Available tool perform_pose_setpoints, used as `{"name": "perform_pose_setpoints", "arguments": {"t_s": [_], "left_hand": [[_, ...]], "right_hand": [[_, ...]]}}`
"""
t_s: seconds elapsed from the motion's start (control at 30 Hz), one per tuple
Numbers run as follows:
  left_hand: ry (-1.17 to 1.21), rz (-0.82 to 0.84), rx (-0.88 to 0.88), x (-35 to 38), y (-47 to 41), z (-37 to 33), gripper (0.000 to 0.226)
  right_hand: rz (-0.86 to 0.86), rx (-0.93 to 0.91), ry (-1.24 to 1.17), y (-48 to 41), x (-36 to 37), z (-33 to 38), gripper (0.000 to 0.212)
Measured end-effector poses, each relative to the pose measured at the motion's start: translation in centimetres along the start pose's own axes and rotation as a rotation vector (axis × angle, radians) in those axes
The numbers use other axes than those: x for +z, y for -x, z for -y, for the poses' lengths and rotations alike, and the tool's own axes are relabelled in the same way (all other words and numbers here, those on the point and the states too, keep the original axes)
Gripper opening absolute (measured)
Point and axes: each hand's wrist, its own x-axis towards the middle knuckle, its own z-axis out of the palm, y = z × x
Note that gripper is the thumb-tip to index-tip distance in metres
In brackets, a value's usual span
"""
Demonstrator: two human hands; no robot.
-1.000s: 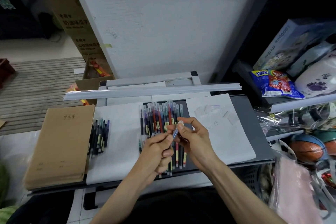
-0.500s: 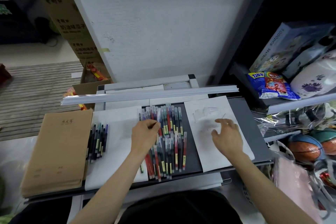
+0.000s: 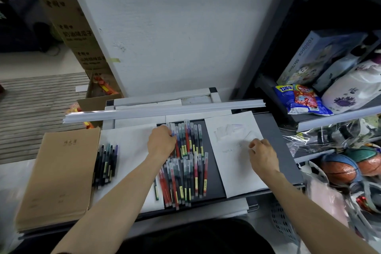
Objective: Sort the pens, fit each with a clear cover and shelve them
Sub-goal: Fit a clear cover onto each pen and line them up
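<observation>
At the worktop's (image 3: 274, 150) far edge, pinched a pen (image 3: 172, 130) with left hand (image 3: 161, 142); felt among clear covers (image 3: 228, 130) with right hand (image 3: 260, 152), hold untellable; capping likely next.

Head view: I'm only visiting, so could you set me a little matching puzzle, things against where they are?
Things:
1. brown booklets
2. clear covers
3. snack packet
4. left hand

Places:
A. on the shelf at the right
B. on the right-hand white sheet
C. left of the small dark pen pile
D. on the middle pens

Pairs: 1-C, 2-B, 3-A, 4-D
</observation>
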Motion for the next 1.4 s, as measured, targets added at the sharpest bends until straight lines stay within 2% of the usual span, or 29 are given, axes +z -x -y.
{"name": "perform_pose_setpoints", "arguments": {"t_s": [0.07,0.23,0.37,0.43,0.6,0.67,0.83,0.9,1.07,1.27,1.33,1.4], "left_hand": [[-0.016,0.004,0.007,0.1,0.0,0.2,0.034],[-0.012,-0.006,0.02,-0.5,0.3,0.5,0.034],[-0.015,-0.052,0.02,-1.9,1.6,1.7,0.017],[-0.045,-0.094,0.014,-2.7,2.2,3.5,0.012],[-0.183,-0.196,-0.05,-5.6,3.5,8.8,0.025],[-0.255,-0.18,-0.088,-6.3,3.8,10.8,0.028],[-0.345,-0.133,-0.182,-6.1,4.7,13.4,0.008],[-0.356,-0.123,-0.194,-5.9,5.1,13.4,0.012],[-0.264,-0.136,-0.224,-6.0,5.9,12.2,0.01],[-0.12,-0.14,-0.101,-6.3,8.8,6.7,0.019],[0.017,-0.079,-0.023,-6.3,10.3,4.3,0.015],[0.189,-0.01,0.039,-6.2,11.8,2.2,0.02]], "right_hand": [[-0.005,-0.002,-0.002,0.2,0.0,0.0,0.017],[-0.031,-0.008,-0.02,0.0,-0.1,0.1,0.032],[-0.057,0.017,-0.065,-0.3,-0.5,0.1,0.033],[-0.095,0.025,-0.154,-0.1,-0.8,0.4,0.031],[-0.132,-0.013,-0.38,1.2,-0.9,1.8,0.032],[-0.09,0.004,-0.488,2.1,-1.0,2.8,0.028],[-0.033,0.036,-0.689,4.3,-1.5,5.4,0.024],[-0.009,0.043,-0.762,5.1,-1.8,6.4,0.022],[0.104,0.062,-1.012,7.1,-2.3,8.6,0.02],[0.263,0.112,-1.397,9.4,-3.2,12.1,0.023],[0.284,0.159,-1.501,9.6,-3.3,12.9,0.025],[0.308,0.236,-1.612,9.6,-3.3,13.6,0.026]]}}
